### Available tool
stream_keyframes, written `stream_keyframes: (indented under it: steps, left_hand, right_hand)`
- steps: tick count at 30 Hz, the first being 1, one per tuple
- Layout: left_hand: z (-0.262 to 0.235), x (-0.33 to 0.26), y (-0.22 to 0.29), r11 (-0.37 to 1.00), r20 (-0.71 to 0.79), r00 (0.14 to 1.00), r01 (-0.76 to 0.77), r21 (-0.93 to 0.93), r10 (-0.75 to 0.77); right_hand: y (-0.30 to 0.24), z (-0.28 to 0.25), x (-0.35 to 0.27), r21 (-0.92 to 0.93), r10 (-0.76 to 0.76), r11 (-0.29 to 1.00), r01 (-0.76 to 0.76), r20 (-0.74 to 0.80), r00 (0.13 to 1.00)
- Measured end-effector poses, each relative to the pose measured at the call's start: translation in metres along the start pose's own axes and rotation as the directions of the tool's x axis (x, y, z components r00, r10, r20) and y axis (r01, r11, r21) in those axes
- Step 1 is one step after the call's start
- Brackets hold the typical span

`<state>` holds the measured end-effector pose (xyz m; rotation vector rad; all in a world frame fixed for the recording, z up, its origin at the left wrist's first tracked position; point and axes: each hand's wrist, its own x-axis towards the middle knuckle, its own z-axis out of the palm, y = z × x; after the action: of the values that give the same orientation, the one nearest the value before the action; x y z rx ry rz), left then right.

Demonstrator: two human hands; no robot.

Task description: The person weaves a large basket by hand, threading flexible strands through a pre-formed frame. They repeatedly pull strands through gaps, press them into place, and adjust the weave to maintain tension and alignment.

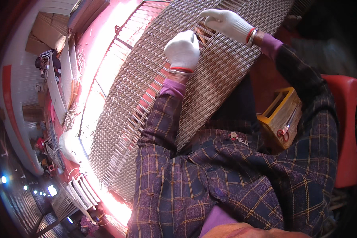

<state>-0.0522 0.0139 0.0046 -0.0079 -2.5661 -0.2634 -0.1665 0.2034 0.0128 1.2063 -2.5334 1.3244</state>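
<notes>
A large woven panel of grey-brown wicker strands (pixel 222 75) lies slanted across my front, with an open row of bare crosswise strands along its middle. At the far end of that row is my left hand (pixel 182 50), in a white knit glove. Its fingers are closed against the weave, and what they pinch is hidden. Just to the right, my right hand (pixel 229 24), gloved the same way, hovers over the gap with curved fingers held apart; no strand shows in it. Between both hands, a few loose brown strands cross the gap.
Right of my lap, red-handled scissors (pixel 283 133) lie on a wooden box with a yellow frame (pixel 274 104). A red plastic chair (pixel 347 131) is at the far right. Cardboard (pixel 47 31) and strand scraps lie to the left, near a white sack (pixel 69 146).
</notes>
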Motion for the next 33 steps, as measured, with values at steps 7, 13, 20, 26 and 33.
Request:
stream_keyframes:
  steps: [7, 13, 20, 26, 33]
  left_hand:
    - [0.048, 0.015, 0.0, 0.971, 0.515, 0.851, 0.196, -0.139, -0.098]
    - [0.046, -0.025, -0.007, 0.878, -0.019, 0.978, 0.178, -0.444, -0.208]
    - [0.019, -0.063, 0.006, 0.917, -0.283, 0.959, -0.092, -0.388, -0.024]
    - [0.006, -0.066, 0.008, 0.919, -0.267, 0.964, -0.112, -0.378, 0.007]
    - [0.032, 0.023, 0.015, 0.392, 0.379, 0.922, 0.378, -0.839, -0.079]
  right_hand:
    - [0.02, 0.04, 0.011, -0.139, -0.097, 0.981, 0.137, 0.263, 0.96]
    - [0.004, 0.031, 0.035, -0.256, -0.107, 0.94, 0.226, 0.408, 0.907]
    - [0.004, 0.032, 0.035, -0.263, -0.021, 0.959, 0.101, 0.291, 0.956]
    - [0.05, -0.027, 0.025, -0.034, 0.007, 0.999, -0.001, 0.175, 0.985]
    - [0.021, -0.041, 0.012, -0.032, -0.227, 0.972, 0.231, 0.109, 0.968]
